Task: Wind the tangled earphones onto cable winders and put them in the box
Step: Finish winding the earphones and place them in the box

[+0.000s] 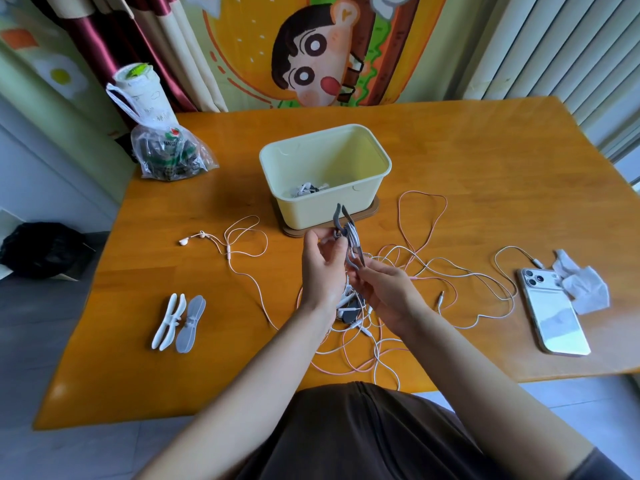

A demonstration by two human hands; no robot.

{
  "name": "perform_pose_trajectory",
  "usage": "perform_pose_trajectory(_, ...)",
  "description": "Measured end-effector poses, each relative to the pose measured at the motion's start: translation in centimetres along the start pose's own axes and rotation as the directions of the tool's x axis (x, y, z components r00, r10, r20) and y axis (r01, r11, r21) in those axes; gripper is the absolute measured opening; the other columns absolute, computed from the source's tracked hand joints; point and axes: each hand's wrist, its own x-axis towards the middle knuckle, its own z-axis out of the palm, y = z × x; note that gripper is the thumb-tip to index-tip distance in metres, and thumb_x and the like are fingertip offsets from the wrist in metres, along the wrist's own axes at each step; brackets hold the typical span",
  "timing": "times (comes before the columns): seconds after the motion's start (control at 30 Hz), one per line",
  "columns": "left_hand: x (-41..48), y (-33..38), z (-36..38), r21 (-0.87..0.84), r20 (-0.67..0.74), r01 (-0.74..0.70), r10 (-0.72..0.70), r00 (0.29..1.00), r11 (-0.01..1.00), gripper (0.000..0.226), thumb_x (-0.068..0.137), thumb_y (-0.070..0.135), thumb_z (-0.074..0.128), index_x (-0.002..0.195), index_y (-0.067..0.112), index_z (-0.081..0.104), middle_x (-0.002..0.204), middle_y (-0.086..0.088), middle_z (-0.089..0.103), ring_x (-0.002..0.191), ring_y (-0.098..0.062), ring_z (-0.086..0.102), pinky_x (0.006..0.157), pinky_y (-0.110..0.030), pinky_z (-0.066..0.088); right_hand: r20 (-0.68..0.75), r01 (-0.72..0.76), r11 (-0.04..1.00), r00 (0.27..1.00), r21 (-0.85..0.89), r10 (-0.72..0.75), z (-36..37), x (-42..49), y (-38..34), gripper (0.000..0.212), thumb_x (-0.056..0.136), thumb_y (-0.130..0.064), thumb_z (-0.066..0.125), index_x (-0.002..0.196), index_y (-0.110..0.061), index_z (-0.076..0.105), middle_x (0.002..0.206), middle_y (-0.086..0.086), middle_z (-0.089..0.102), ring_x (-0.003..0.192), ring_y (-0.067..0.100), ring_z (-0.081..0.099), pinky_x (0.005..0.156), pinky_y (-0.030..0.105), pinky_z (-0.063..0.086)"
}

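Note:
Above the table's middle, my left hand (320,263) and my right hand (384,289) both hold a grey cable winder (348,237) with white earphone cable wound round its waist. The left fingers curl round its upper part, and the right fingers pinch its lower end. Under my hands lies a tangle of white and pink earphone cables (408,271). A pale yellow box (325,174) stands on a brown base just beyond, with a wound earphone bundle (306,189) inside. One white winder (167,322) and one grey winder (190,323) lie at the left front.
A white phone (554,313) with a cable plugged in lies at the right, beside crumpled tissue (581,285). A plastic bag (169,150) and a cup (138,88) sit at the table's back-left corner. A loose earbud (183,241) lies left of centre.

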Motion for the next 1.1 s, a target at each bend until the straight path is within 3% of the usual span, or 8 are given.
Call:
perform_pose_trajectory(0.17,0.6,0.0,0.7,0.16,-0.054,-0.143,0.153,0.987,0.977,0.017,0.096,0.005,0.05,0.113,0.004,0.049,0.103,-0.003,0.059,0.081,0.0,0.058,0.063,-0.009,0.049,-0.142,0.037,0.991,0.99,0.131,-0.018,0.9,-0.3,0.9,0.012,0.09,-0.002,0.055,0.092,0.002,0.067,0.074,0.008,0.065,0.056,0.006,0.062,0.06,0.013,0.053)
perform_pose_trajectory(0.33,0.9,-0.6,0.9,0.341,-0.025,-0.245,0.269,0.963,0.908,0.017,0.094,0.002,0.05,0.111,0.0,0.049,0.114,-0.015,0.057,0.092,-0.016,0.057,0.063,-0.003,0.044,-0.356,0.246,0.918,0.866,-0.31,-0.352,1.4,-0.6,1.2,0.01,0.083,-0.017,0.07,0.089,-0.011,0.067,0.069,-0.001,0.068,0.055,0.003,0.065,0.053,0.011,0.05)
perform_pose_trajectory(0.43,0.8,-1.0,0.7,0.463,0.052,-0.335,0.352,0.935,0.821,0.016,0.093,-0.002,0.051,0.109,0.0,0.051,0.115,-0.018,0.053,0.092,-0.015,0.053,0.066,-0.001,0.042,-0.223,0.352,0.697,0.775,-0.625,-0.592,1.1,-0.3,1.3,0.004,0.084,-0.014,0.069,0.087,-0.015,0.067,0.071,-0.01,0.065,0.062,0.003,0.063,0.055,0.007,0.046)
perform_pose_trajectory(0.57,1.1,-0.9,0.2,0.518,0.154,-0.375,0.348,0.925,0.769,0.016,0.093,0.001,0.054,0.109,0.004,0.055,0.111,-0.016,0.053,0.088,-0.014,0.05,0.066,-0.001,0.039,0.102,0.46,0.354,0.713,-0.814,-0.694,-0.1,-0.2,1.0,0.011,0.086,-0.008,0.065,0.095,-0.01,0.07,0.082,-0.005,0.067,0.071,0.004,0.06,0.065,0.007,0.046)
perform_pose_trajectory(0.67,1.6,-0.2,-0.2,0.464,0.167,-0.355,0.314,0.935,0.811,0.015,0.091,0.009,0.06,0.105,0.012,0.057,0.102,-0.008,0.061,0.077,-0.004,0.056,0.062,-0.003,0.042,0.279,0.529,0.144,0.636,-0.836,-0.719,-0.8,-0.2,0.4,0.016,0.084,-0.005,0.066,0.099,-0.007,0.07,0.089,0.004,0.069,0.074,0.013,0.063,0.068,0.023,0.055)
perform_pose_trajectory(0.73,1.8,0.3,-0.4,0.402,0.157,-0.307,0.265,0.951,0.863,0.015,0.089,0.011,0.063,0.1,0.019,0.056,0.094,-0.001,0.064,0.074,-0.001,0.059,0.062,-0.008,0.047,0.322,0.555,0.094,0.604,-0.827,-0.729,-1.0,-0.3,0.1,0.016,0.084,-0.006,0.066,0.1,-0.007,0.069,0.09,0.005,0.067,0.073,0.016,0.064,0.067,0.028,0.056)
perform_pose_trajectory(0.9,2.1,1.1,-0.8,0.274,0.164,-0.205,0.164,0.973,0.94,0.022,0.087,0.01,0.065,0.094,0.029,0.056,0.091,0.007,0.064,0.094,-0.016,0.065,0.083,-0.035,0.056,0.378,0.632,0.067,0.541,-0.772,-0.751,-1.3,-0.5,-0.8,0.014,0.088,-0.008,0.062,0.1,-0.006,0.068,0.091,0.005,0.066,0.078,0.016,0.064,0.069,0.031,0.055)
perform_pose_trajectory(1.1,2.2,-0.1,-0.6,0.264,0.152,-0.145,0.108,0.982,0.953,0.021,0.088,0.009,0.063,0.087,0.029,0.059,0.091,-0.002,0.068,0.088,-0.027,0.068,0.083,-0.049,0.055,0.5,0.61,-0.099,0.534,-0.787,-0.682,-1.8,-0.2,-1.3,0.02,0.09,-0.018,0.051,0.094,-0.005,0.066,0.083,0.007,0.063,0.068,0.021,0.061,0.057,0.032,0.053)
